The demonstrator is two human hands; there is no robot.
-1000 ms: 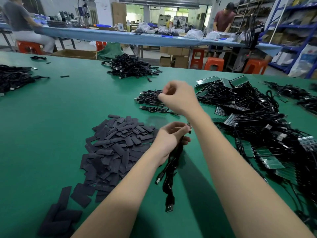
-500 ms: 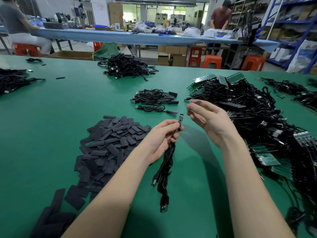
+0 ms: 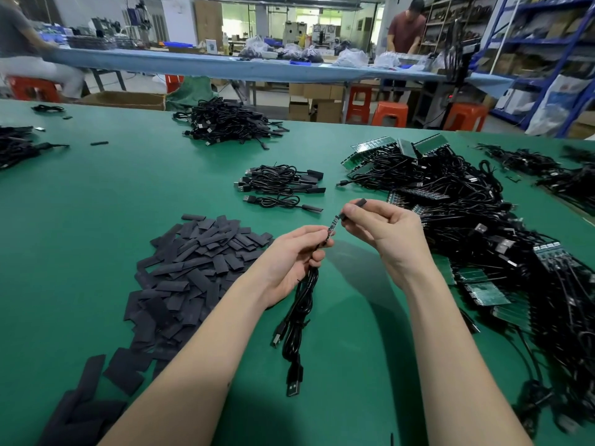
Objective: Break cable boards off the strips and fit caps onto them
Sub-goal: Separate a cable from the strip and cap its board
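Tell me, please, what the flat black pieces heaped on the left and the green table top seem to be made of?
The flat black pieces look like matte, thin, flexible plastic or rubber sleeving: dull, creased flat, lying limp and overlapping; heat-shrink tube is likely, not certain. The green table top looks like a smooth rubbery or vinyl mat with a soft sheen that carries faint light reflections.

Your left hand [image 3: 289, 262] pinches a small cable board [image 3: 331, 227], tilted up to the right, its black cable [image 3: 297, 320] hanging in loops. Your right hand [image 3: 383, 233] holds a black cap [image 3: 353, 207] at the board's tip (touching or not, unclear). Flat caps [image 3: 186, 272] lie heaped left; board strips [image 3: 483, 284] tangle right.
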